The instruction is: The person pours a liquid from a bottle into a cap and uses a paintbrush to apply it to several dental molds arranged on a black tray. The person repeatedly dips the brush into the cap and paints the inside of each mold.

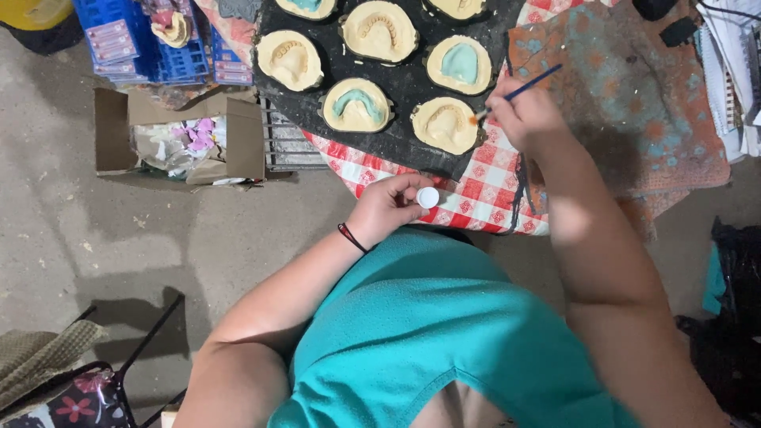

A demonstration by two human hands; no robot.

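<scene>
Right hand [527,111] grips a blue brush [519,91] over a dental mould [445,124] — left hand [388,208] pinches, seemingly, a white cap [428,197].

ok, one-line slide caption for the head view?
Right hand brushes a dental cast with a blue paintbrush; left hand holds a small white cap.

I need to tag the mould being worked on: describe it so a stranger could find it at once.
Start at the black mat on the red checked tablecloth. Along its near edge sit two cream plaster moulds; take the right one, beside the right hand. The brush tip reaches it, and unlike its left neighbour it has no blue-green filling.
</scene>
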